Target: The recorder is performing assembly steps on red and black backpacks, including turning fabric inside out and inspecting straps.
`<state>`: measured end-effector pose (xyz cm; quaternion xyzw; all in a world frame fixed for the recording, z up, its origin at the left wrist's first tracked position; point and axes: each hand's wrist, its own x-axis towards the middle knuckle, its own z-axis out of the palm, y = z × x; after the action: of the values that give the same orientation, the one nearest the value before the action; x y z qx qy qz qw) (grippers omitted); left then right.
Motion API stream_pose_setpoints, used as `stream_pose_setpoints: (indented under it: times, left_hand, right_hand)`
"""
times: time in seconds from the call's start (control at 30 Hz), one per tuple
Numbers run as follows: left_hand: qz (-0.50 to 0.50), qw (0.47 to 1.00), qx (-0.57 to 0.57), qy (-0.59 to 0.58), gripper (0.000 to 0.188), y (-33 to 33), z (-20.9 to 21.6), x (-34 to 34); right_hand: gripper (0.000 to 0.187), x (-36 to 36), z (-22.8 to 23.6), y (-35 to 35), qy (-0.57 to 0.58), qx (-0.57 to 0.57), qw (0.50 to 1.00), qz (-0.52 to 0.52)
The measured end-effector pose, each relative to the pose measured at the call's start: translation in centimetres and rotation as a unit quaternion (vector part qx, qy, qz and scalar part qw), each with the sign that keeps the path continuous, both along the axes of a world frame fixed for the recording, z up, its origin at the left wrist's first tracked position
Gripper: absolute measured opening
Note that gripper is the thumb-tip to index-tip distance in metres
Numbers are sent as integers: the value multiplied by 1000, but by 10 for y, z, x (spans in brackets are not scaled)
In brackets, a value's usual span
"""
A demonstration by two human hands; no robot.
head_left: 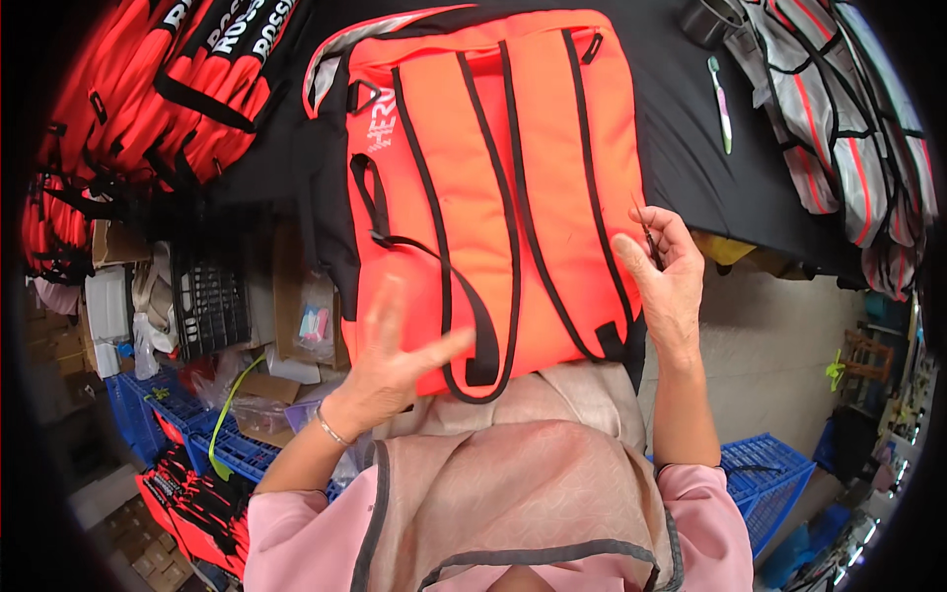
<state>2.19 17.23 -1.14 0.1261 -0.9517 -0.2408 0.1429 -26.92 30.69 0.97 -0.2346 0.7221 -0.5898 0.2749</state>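
A bright orange-red backpack (562, 237) lies in front of me, its two black-edged shoulder straps facing up. Over its lower left part is my left hand (395, 365), blurred by motion, with thumb and fingers spread and nothing visible in them. A loose black webbing strap (464, 291) curls just beside those fingers. At the right edge of the backpack, my right hand (674, 281) is closed around a thin, dark, pointed metal tool (647, 233). The tool's slim tip points up and away from me; its grip is hidden in the palm, so I cannot tell its exact kind.
Stacked red bags (148, 99) sit at the far left, grey bags (838, 128) at the far right. A toothbrush (722, 107) and a dark metal cup (712, 20) rest on the black-covered table (681, 148). Blue crates (764, 483) stand low on both sides.
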Motion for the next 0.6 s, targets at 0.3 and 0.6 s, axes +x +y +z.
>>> stream_pose_setpoints:
  times: [0.3, 0.6]
  left_hand:
    - [237, 792, 545, -143, 34, 35, 21, -14]
    - [147, 740, 650, 95, 9, 31, -9, -51]
  right_hand:
    - [14, 44, -6, -17, -94, -53, 993, 39]
    - [28, 39, -3, -16, -234, -63, 970, 25]
